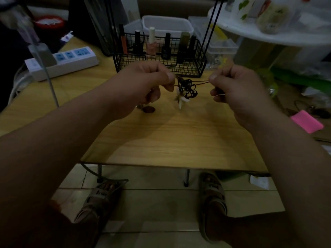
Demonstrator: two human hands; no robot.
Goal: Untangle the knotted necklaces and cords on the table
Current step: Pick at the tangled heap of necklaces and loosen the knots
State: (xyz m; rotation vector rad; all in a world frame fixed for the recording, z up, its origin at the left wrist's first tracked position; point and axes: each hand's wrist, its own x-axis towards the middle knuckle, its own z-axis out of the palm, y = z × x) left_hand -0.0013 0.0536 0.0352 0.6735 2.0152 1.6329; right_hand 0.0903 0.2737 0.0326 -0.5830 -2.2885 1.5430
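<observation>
Near edge: two sandals (100, 197) on the tiles, tucked under the table (170, 136). Above the tabletop, the left hand (143, 81) pinches the dark tangle (188, 88) at its left side, fingers curled tight. The right hand (234, 85) pinches cords stretched taut from it, fingers curled too. The tangle hangs between them, clear of the wood, with a white charm (180, 101) dangling beneath. A brown pendant (148, 109) sits just below the left hand. Far back is a wire basket (188, 68), and far left a power strip (64, 59).

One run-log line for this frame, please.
left hand: pinches knot | right hand: pinches cord, taut | knot: above table, tangled | phase: untangling
</observation>
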